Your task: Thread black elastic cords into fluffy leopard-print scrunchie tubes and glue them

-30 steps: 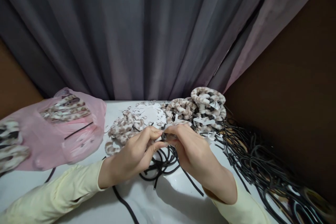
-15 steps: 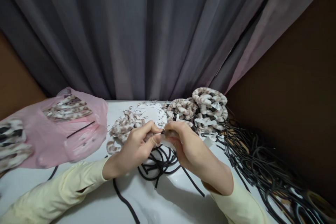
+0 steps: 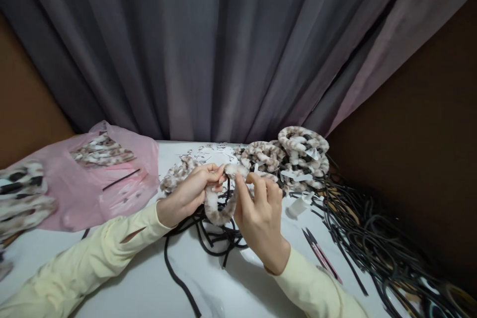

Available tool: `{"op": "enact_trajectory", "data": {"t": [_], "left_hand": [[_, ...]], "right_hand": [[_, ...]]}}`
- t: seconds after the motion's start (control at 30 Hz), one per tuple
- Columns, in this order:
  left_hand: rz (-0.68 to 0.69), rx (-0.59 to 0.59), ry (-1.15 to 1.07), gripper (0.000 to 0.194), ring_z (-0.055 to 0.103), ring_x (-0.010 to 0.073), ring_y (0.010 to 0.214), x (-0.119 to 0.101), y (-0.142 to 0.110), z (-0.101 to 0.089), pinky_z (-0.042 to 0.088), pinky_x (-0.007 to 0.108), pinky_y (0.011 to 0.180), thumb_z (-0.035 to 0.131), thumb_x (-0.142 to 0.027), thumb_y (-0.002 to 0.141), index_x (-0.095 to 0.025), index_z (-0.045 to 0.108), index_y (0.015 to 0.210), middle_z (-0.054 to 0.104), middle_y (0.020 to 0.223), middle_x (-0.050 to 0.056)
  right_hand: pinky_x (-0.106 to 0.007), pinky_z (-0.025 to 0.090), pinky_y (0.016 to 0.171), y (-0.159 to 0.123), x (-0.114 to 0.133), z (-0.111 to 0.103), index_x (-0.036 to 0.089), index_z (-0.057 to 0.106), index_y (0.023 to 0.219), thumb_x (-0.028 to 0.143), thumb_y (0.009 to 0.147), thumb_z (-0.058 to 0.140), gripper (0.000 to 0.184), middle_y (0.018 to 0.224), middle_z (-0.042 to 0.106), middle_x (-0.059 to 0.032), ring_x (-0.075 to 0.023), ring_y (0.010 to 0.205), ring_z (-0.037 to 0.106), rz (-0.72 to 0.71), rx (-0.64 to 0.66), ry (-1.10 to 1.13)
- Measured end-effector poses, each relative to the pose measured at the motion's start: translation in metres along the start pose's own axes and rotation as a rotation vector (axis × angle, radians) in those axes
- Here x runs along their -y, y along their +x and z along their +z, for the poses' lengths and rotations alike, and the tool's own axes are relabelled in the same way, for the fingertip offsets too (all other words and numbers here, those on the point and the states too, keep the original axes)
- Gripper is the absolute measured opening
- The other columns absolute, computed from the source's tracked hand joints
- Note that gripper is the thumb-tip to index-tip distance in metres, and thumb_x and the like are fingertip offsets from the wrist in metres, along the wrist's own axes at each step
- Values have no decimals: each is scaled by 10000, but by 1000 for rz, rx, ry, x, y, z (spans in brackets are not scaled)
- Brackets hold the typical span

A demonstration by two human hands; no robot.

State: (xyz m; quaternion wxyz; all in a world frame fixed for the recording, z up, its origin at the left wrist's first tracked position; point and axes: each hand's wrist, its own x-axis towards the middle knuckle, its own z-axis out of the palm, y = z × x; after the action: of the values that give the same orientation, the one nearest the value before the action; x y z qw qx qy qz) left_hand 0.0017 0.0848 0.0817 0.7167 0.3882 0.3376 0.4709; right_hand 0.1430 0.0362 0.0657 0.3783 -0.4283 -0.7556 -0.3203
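Nearest me, a loose black cord (image 3: 182, 286) trails over the white tabletop (image 3: 261, 298). Just past it, the left hand (image 3: 188, 191) has its grip pinched on the upper part of a fluffy white-and-brown plush loop (image 3: 218, 211), held up between both hands above a coil of black cords (image 3: 208, 251). The right hand (image 3: 259, 213) lays a fingertip on the loop's top; its thumb is hidden, so I can't tell whether that grip is closed. I'd judge the step in hand to be close handwork at that pinched spot, and the next move calls for a steady left pinch while the right fingers work there. Within easy reach to the right lie the slim pink-handled snips (image 3: 321, 256), with a small white cylinder (image 3: 300, 204) beyond them. Farther off, white-and-brown plush rings (image 3: 303, 154) stand stacked, and behind everything hangs a grey pleated curtain (image 3: 194, 59).
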Motion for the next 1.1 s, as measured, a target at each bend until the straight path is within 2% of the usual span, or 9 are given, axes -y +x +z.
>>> {"op": "enact_trajectory", "data": {"t": [0.13,0.2,0.4,0.5,0.57,0.67,0.73,0.9,1.1], "left_hand": [[1,-10,-79,208,317,22,430,1,8,-4,300,129,417,616,-75,575,-135,421,534,427,514,-47],[-11,-14,-117,214,306,20,419,1,10,-4,285,131,406,609,-59,548,-138,411,530,420,501,-51],[-15,-27,-87,218,310,16,409,5,10,-5,255,139,407,638,-103,542,-136,423,558,431,515,-55],[71,-79,86,217,347,40,429,10,9,-5,278,163,436,632,-212,633,-150,429,589,440,536,-52],[244,-156,328,207,395,72,465,14,9,-8,310,191,474,595,-276,710,-163,449,615,467,549,-38],[638,-235,760,143,452,119,553,24,12,-14,352,240,569,554,-236,753,-183,484,640,498,580,-15],[835,-184,959,165,450,140,591,30,14,-19,359,266,615,517,-177,757,-198,464,602,472,573,-7],[977,-122,1149,232,396,150,571,32,17,-26,346,281,595,440,-116,782,-212,418,573,423,547,-3],[1110,-32,1177,204,444,156,614,31,14,-25,372,280,617,437,-59,766,-204,468,627,535,640,37]], "right_hand": [[-352,446,672,-9,6,8,72,524,1115,30,784,432,346,931,584,-167,-234,830,515,-77,-13,187],[-374,463,747,-11,8,14,82,507,1125,41,799,423,339,1005,585,-183,-250,920,534,-12,40,277],[-331,483,745,-6,8,29,157,463,998,261,847,472,184,946,620,-106,-201,865,598,638,493,1026],[-237,450,631,-2,7,30,195,417,813,329,836,492,156,732,587,-7,-134,690,571,838,547,1314],[-204,380,527,0,6,28,199,382,698,367,847,470,241,572,490,44,-96,531,468,884,576,1328],[-198,266,447,2,3,23,196,358,606,366,868,424,320,489,346,71,-74,452,308,831,650,1270],[-199,237,445,3,0,20,196,340,588,331,870,411,321,497,315,67,-75,465,280,760,671,1207],[-209,214,452,8,-3,7,198,321,596,209,846,384,258,501,304,57,-86,473,265,542,645,940],[-226,224,445,8,-4,-6,200,351,616,57,750,355,196,506,362,36,-103,440,311,258,596,658]]}}
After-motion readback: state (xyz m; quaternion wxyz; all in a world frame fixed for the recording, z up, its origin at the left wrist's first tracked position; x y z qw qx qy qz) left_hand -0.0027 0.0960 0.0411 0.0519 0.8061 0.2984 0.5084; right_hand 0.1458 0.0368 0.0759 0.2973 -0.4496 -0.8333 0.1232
